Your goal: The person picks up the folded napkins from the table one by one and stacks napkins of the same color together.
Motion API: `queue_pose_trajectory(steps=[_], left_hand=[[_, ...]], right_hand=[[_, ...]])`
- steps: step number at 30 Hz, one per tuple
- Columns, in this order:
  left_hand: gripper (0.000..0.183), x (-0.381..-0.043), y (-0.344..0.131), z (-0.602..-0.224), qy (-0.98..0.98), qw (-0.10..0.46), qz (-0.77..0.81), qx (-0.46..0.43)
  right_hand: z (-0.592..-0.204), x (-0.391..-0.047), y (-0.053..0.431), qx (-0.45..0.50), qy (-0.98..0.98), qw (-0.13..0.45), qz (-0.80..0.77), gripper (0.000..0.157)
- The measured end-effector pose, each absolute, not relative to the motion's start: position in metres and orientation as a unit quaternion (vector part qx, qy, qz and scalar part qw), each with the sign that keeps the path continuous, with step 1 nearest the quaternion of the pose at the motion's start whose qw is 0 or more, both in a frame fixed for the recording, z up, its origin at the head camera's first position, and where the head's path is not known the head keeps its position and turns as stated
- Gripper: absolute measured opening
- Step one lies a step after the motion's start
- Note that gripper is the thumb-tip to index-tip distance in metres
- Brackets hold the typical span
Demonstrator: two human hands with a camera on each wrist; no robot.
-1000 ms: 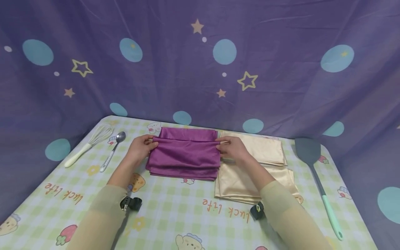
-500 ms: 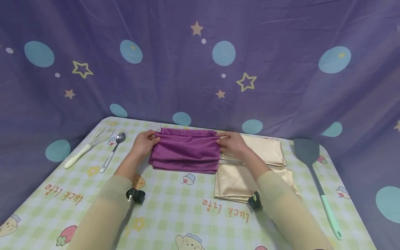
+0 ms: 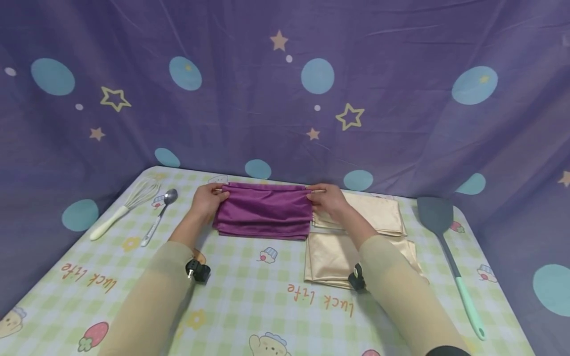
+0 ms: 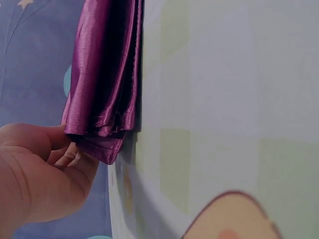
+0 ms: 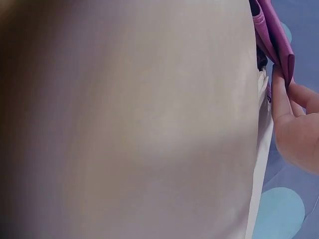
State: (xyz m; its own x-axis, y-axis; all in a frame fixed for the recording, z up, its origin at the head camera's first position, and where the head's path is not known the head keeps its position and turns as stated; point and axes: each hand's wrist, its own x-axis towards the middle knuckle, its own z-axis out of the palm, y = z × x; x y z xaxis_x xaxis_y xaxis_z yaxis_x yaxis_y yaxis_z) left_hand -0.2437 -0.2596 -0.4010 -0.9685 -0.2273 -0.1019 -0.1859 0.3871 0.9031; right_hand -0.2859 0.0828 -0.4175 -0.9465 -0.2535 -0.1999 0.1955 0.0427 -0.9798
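Note:
A folded purple satin cloth [image 3: 264,210] lies near the back edge of the table, its long sides running left to right. My left hand [image 3: 207,199] pinches its far left corner between thumb and fingers. At the far right corner my right hand [image 3: 328,199] does the same. In the left wrist view, stacked layers of the purple cloth [image 4: 89,74] show at its end, with the thumb at the top fold. The right wrist view has the cloth's corner [image 5: 281,55] between thumb and fingers, while pale fabric fills most of the picture.
Two folded cream satin cloths, one behind [image 3: 378,212] and one in front [image 3: 334,257], lie right of the purple one, partly under my right arm. A whisk [image 3: 126,205] and a spoon [image 3: 159,217] lie left; a grey turner [image 3: 450,247] lies right. A purple curtain [image 3: 249,99] hangs behind.
Both hands have moved away from me toward the back edge, carrying the purple cloth's upper fold over the strip behind it. Its near edge has also shifted back.

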Motion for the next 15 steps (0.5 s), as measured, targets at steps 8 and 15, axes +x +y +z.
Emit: queue_pose_trajectory(steps=[8,15], left_hand=[[0.039,-0.251,-0.262,-0.407,-0.802,0.048,-0.584,0.117],[0.039,-0.258,-0.260,-0.407,-0.812,0.071,-0.566,0.122]], right_hand=[[-0.422,-0.297,0.079,-0.011,0.702,0.161,-0.694,0.038],[-0.419,-0.305,0.074,0.007,0.708,0.157,-0.688,0.037]])
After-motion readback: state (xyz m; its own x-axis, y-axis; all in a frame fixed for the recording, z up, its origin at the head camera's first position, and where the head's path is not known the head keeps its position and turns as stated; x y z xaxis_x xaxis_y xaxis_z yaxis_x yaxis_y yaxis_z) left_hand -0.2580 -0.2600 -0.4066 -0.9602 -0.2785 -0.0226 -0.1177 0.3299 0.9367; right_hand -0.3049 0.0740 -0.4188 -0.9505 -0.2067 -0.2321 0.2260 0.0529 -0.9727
